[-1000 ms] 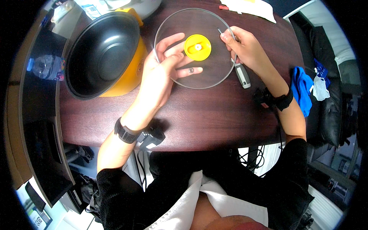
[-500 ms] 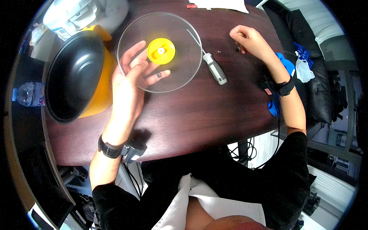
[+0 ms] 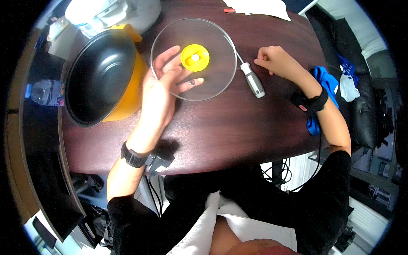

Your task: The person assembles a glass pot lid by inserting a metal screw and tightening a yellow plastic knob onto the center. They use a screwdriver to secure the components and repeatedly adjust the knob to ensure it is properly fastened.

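Observation:
My left hand (image 3: 160, 87) grips the near left rim of a round clear glass lid (image 3: 216, 78), thumb on top and fingers spread beneath it. At the lid's middle sits a yellow round knob base (image 3: 195, 58) with a white centre. A small dark metal piece shows on one of the fingers under the glass; I cannot tell whether it is a ring. To the right, my right hand (image 3: 278, 63) hovers at the tabletop with its fingers curled together. What its fingertips hold, if anything, is hidden. A grey-and-white screwdriver (image 3: 252, 80) lies between, its shaft tip under the lid.
A yellow pot (image 3: 102, 78) with a black inside lies tilted at the left. Behind it stands a white appliance (image 3: 114, 15). Beyond the table edge is a plastic bottle (image 3: 44, 92). Blue cloth (image 3: 325, 78) lies by my right wrist, and white paper (image 3: 263, 7) at the far edge.
My right hand has come nearer and leftward, over the spot where a tiny metal bit lay. The whole view has shifted a little. My left hand keeps its grip on the lid.

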The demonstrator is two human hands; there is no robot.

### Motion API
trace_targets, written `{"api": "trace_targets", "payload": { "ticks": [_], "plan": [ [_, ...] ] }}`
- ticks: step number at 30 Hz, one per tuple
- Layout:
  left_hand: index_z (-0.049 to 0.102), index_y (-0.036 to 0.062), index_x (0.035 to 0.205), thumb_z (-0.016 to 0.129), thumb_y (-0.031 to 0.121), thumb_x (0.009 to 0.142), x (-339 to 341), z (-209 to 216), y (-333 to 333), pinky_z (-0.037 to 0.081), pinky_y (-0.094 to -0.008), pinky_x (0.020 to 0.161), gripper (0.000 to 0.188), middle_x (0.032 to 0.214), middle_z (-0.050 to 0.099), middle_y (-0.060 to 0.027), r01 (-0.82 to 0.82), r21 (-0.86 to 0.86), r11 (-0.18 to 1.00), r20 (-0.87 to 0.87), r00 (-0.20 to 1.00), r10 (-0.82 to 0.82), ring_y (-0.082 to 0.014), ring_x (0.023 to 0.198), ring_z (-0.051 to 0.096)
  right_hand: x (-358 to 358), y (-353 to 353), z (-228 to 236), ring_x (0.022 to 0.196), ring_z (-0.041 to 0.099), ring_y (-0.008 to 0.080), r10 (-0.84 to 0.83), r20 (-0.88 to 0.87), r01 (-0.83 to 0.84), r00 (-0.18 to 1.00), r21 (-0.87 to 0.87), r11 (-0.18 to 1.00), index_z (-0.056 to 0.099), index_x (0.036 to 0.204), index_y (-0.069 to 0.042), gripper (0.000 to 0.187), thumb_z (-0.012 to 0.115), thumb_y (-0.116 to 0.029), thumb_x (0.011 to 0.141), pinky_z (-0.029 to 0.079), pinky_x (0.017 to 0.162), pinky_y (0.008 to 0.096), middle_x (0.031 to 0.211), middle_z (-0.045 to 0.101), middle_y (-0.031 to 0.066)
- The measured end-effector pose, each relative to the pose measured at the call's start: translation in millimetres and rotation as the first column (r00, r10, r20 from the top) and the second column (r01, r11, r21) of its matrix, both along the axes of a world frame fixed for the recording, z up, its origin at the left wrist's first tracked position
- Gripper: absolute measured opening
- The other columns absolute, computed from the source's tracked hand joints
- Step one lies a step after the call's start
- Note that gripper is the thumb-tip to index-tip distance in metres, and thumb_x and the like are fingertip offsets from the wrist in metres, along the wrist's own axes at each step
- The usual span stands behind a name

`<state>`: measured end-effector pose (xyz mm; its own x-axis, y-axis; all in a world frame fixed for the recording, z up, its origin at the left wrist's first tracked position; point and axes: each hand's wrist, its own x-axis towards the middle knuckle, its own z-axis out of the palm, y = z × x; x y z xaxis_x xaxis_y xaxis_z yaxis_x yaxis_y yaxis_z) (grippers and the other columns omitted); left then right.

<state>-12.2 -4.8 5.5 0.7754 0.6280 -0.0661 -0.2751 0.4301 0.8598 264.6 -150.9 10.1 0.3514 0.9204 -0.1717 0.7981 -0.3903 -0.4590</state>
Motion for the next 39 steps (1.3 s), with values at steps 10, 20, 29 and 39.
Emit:
{"api": "trace_targets", "payload": {
  "ticks": [10,20,29,39],
  "plan": [
    [0.036,-0.0034,0.134,0.041,0.003,0.092,0,-1,-1,0.056,-0.0455,0.087,0.043,0.131,0.048,-0.0257,-0.005,0.034,0.999,0.007,1.0,0.005,-0.0324,0.115,0.057,-13,2,15,0.045,0.054,0.0108,-0.144,0.011,0.144,0.99,-0.155,0.977,0.052,0.073,-0.004,0.025,0.061,-0.021,0.09,0.04,0.037,0.0257,0.054,0.053,0.0045],
    [0.037,-0.0033,0.134,0.042,0.001,0.091,-1,0,-2,0.054,-0.0507,0.089,0.044,0.133,0.047,-0.024,-0.011,0.03,0.999,-0.025,1.0,0.012,-0.0364,0.116,0.054,8,7,-3,0.046,0.054,0.019,-0.028,0.138,0.047,0.99,-0.135,0.99,0.051,0.066,-0.001,0.029,0.058,-0.019,0.087,0.042,0.043,0.0333,0.053,0.051,0.0103],
    [0.037,-0.0014,0.134,0.04,0.003,0.093,-2,1,-1,0.056,-0.0455,0.087,0.042,0.131,0.048,-0.0245,-0.008,0.027,1.0,-0.02,1.0,0.008,-0.0315,0.115,0.056,16,13,-2,0.057,0.056,0.028,0.118,0.228,-0.098,0.966,-0.098,0.99,0.053,0.061,0.0,0.027,0.063,-0.019,0.078,0.045,0.056,0.0382,0.059,0.053,0.0157],
    [0.036,-0.0032,0.135,0.042,0.0,0.09,-1,-1,0,0.054,-0.0508,0.089,0.045,0.133,0.048,-0.0231,-0.008,0.013,1.0,-0.015,1.0,0.009,-0.0347,0.116,0.054,9,9,4,0.042,0.049,0.0106,-0.058,0.007,0.058,0.998,-0.152,0.987,0.044,0.062,-0.005,0.032,0.059,-0.015,0.088,0.039,0.038,0.0267,0.052,0.047,0.0022]
  ]
}}
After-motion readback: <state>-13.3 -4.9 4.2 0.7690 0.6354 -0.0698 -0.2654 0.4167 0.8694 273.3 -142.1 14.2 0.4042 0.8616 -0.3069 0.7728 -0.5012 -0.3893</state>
